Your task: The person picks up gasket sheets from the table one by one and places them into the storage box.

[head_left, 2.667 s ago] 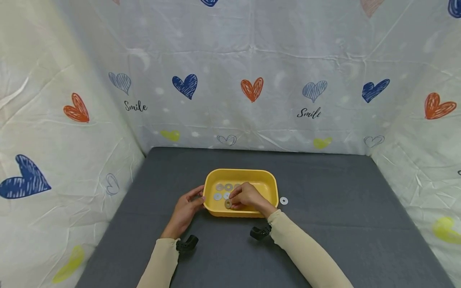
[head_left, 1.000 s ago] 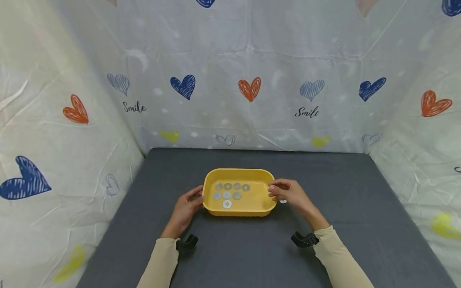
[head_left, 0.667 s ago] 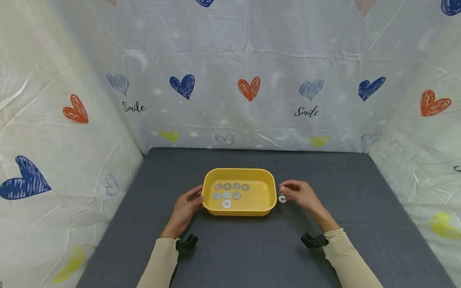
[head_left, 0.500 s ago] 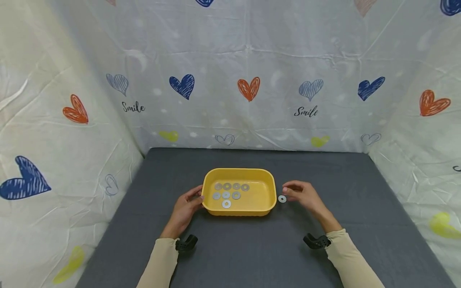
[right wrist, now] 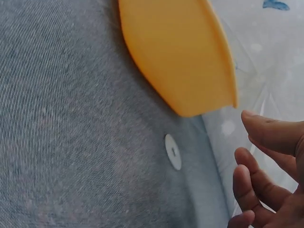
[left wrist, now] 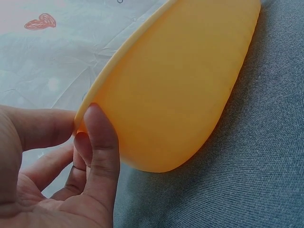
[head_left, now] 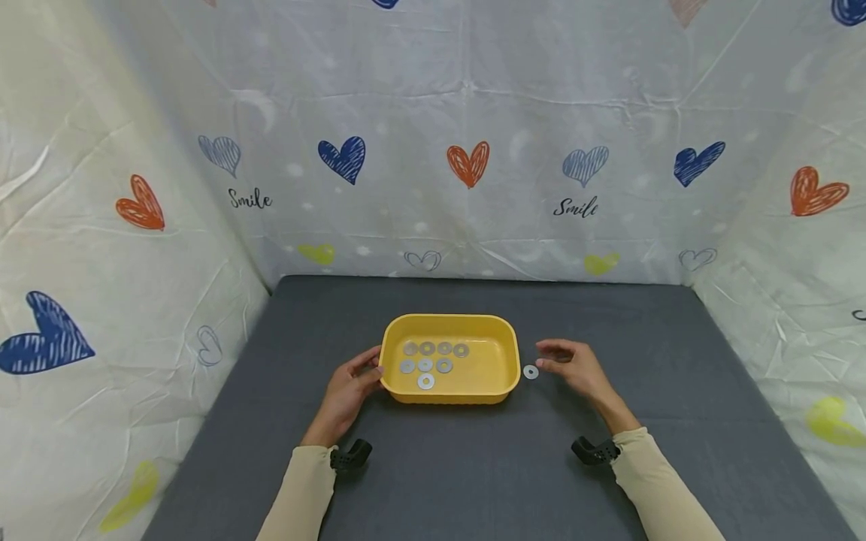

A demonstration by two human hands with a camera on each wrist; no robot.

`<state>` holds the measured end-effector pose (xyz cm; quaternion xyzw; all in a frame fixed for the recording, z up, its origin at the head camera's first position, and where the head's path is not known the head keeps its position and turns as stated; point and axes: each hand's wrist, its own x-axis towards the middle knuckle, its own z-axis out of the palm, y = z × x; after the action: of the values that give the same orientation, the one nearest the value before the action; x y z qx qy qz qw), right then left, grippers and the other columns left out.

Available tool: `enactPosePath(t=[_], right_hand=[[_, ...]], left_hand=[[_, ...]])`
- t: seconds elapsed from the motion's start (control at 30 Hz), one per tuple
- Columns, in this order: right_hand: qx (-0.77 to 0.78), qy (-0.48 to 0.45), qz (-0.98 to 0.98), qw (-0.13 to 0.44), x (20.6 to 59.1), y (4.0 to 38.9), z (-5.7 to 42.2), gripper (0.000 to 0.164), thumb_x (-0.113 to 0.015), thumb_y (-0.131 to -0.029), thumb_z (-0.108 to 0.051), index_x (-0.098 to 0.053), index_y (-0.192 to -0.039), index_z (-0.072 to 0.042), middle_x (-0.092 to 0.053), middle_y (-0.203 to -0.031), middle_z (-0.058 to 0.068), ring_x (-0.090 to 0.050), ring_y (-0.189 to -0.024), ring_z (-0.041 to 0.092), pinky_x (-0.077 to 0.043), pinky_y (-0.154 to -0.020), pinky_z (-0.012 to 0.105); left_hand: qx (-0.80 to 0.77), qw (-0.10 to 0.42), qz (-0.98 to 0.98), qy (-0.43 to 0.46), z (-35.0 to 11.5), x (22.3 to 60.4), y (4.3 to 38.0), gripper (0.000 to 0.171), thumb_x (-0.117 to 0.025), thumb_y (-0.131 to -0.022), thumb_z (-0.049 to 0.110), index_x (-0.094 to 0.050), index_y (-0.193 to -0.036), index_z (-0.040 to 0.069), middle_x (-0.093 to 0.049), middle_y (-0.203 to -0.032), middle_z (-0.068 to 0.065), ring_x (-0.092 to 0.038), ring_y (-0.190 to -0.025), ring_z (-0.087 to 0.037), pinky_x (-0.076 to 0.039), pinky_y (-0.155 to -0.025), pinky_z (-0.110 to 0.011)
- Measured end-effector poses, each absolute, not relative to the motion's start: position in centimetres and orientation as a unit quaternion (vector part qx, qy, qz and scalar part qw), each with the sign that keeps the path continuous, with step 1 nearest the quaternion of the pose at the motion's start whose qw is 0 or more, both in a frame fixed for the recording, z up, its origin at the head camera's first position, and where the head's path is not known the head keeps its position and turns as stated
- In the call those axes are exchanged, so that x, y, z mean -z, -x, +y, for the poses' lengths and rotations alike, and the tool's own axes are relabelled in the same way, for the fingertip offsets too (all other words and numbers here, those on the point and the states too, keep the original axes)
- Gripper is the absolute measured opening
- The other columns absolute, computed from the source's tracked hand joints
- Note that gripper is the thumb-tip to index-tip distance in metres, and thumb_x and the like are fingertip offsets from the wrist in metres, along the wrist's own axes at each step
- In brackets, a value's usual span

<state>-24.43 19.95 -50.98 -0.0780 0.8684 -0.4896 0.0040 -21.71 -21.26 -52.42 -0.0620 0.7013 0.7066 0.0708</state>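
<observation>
A yellow plastic tray lies in mid-table, with several flat metal washers laid in rows on its left half. One washer lies by itself at the front of these rows. My left hand holds the tray's left end; in the left wrist view its thumb lies against the wall near the rim. To the right of the tray another washer rests flat on the cloth. Just beyond it my right hand hovers, fingers loosely bent with nothing between them, as the right wrist view also shows.
A dark grey cloth covers the table. White sheets printed with hearts stand at the back and both sides. A black wrist camera mount sits at the left wrist, and a matching mount at the right.
My right hand was inside the tray with a washer at its fingertips. It left that washer in the front row and moved right, past the loose washer. The left hand stayed put.
</observation>
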Motion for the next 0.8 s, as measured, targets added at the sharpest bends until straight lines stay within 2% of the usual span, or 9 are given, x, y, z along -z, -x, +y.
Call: enactPosePath(t=[0.27,0.67,0.8], right_hand=[[0.453,0.055,0.89,0.0,52.1,24.9,20.1,0.036,-0.079,-0.083,-0.018,-0.073,-0.117,-0.008,-0.07,-0.113,0.015,-0.059,-0.091,0.02,-0.048,-0.075,0.028],[0.435,0.045,0.899,0.014,54.2,25.4,20.2,0.032,-0.081,-0.08,-0.018,-0.076,-0.11,-0.008,-0.067,-0.108,0.016,-0.058,-0.09,0.021,-0.044,-0.075,0.029],[0.419,0.048,0.906,0.013,54.3,25.3,20.0,0.031,-0.081,-0.08,-0.02,-0.077,-0.109,-0.012,-0.067,-0.106,0.012,-0.058,-0.092,0.023,-0.044,-0.078,0.032]], left_hand=[[-0.708,0.071,0.7,0.062,-21.2,52.3,21.7,0.051,-0.057,-0.096,0.006,-0.045,-0.146,0.008,-0.045,-0.127,-0.014,-0.055,-0.108,-0.024,-0.054,-0.082,-0.02],[-0.707,0.07,0.7,0.073,-21.1,52.5,21.8,0.051,-0.058,-0.096,0.005,-0.047,-0.145,0.008,-0.048,-0.125,-0.012,-0.056,-0.108,-0.024,-0.055,-0.08,-0.022],[-0.708,0.068,0.699,0.071,-21.1,52.4,21.8,0.051,-0.058,-0.095,0.005,-0.046,-0.145,0.007,-0.048,-0.124,-0.012,-0.056,-0.107,-0.025,-0.055,-0.08,-0.021]])
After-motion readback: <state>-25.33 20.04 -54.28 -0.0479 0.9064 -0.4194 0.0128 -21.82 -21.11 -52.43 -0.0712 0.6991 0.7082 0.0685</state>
